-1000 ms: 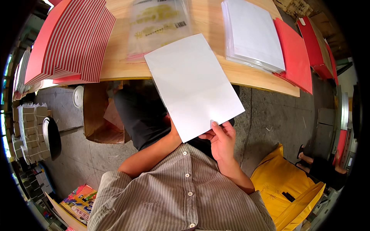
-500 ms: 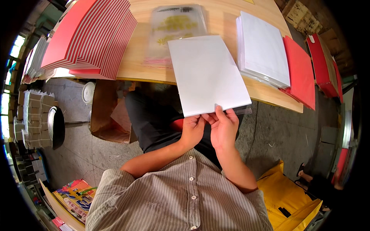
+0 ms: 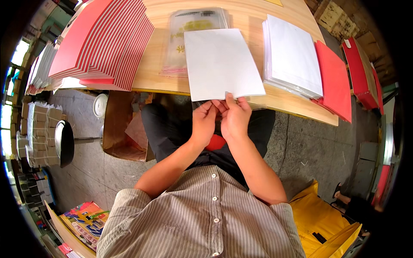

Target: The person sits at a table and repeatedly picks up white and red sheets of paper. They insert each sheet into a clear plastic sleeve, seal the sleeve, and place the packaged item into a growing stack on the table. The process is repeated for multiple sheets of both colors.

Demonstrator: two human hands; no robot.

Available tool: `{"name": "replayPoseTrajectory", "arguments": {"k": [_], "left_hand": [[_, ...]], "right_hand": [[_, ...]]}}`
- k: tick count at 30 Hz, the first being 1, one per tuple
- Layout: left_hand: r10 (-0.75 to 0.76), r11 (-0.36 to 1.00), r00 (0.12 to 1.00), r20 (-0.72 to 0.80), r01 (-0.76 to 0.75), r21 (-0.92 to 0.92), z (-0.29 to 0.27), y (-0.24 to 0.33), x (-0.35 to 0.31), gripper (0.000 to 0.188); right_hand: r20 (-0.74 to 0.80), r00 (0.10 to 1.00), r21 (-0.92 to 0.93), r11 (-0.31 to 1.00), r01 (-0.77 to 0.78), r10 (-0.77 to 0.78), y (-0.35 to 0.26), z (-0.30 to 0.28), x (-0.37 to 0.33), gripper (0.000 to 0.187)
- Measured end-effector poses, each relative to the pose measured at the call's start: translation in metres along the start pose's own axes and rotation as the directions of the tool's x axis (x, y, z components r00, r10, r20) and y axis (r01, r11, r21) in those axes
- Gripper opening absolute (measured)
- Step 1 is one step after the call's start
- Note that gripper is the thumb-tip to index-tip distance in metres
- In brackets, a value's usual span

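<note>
Both my hands hold a white booklet (image 3: 223, 64) by its near edge, tilted above the table's front edge. A strip of clear plastic bag (image 3: 257, 104) shows just past that edge; how far it covers the booklet I cannot tell. My right hand (image 3: 236, 118) is closed, its thumb on top of the booklet and the other fingers underneath. Closed in a pinch, my left hand (image 3: 203, 124) is at the plastic along the same edge, its fingertips touching those of the right. Beyond the booklet, partly covered by it, lies a pile of clear plastic bags (image 3: 176, 32) with yellow print.
A tall stack of red-covered booklets (image 3: 103, 43) stands at the table's left. On the right are a stack of white booklets in clear plastic (image 3: 294, 56) and red covers (image 3: 334, 81). Below the table (image 3: 146, 79) sits a cardboard box (image 3: 124, 148); a yellow bag (image 3: 318, 219) lies lower right.
Both hands have carried the booklet away from my body and slightly left, farther over the table. It now covers more of the clear bags.
</note>
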State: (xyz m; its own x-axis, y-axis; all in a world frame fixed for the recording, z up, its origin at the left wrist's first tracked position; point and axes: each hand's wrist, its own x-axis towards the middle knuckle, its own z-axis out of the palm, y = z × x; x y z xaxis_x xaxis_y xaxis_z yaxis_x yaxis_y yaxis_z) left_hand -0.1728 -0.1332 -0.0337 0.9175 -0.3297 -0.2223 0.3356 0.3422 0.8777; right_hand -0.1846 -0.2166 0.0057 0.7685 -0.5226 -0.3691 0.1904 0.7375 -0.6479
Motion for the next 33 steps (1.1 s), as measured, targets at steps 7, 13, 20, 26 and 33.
{"name": "replayPoseTrajectory", "arguments": {"k": [7, 13, 20, 26, 33], "left_hand": [[-0.170, 0.984, 0.984, -0.051, 0.167, -0.060, -0.025, 0.002, -0.001, 0.028], [-0.164, 0.986, 0.974, -0.156, 0.163, -0.018, -0.053, 0.003, -0.009, 0.035], [-0.166, 0.986, 0.970, -0.177, 0.166, -0.016, -0.074, 0.005, -0.015, 0.029], [-0.085, 0.996, 0.967, -0.241, 0.082, -0.023, -0.101, 0.010, -0.016, 0.019], [0.566, 0.314, 0.718, 0.406, -0.643, 0.699, -0.049, 0.045, -0.016, 0.011]], "right_hand": [[-0.018, 0.988, -0.022, 0.988, -0.154, 0.154, 0.016, -0.020, 0.011, 0.014], [-0.086, 0.992, -0.222, 0.969, -0.111, 0.094, -0.017, -0.065, -0.015, 0.021], [-0.143, 0.990, -0.255, 0.967, -0.030, -0.008, -0.026, -0.107, 0.005, 0.024], [0.020, 1.000, -0.246, 0.969, 0.010, -0.005, -0.023, -0.123, 0.020, 0.014], [0.059, 0.998, -0.287, 0.958, 0.022, -0.005, -0.021, -0.127, 0.021, 0.017]]}}
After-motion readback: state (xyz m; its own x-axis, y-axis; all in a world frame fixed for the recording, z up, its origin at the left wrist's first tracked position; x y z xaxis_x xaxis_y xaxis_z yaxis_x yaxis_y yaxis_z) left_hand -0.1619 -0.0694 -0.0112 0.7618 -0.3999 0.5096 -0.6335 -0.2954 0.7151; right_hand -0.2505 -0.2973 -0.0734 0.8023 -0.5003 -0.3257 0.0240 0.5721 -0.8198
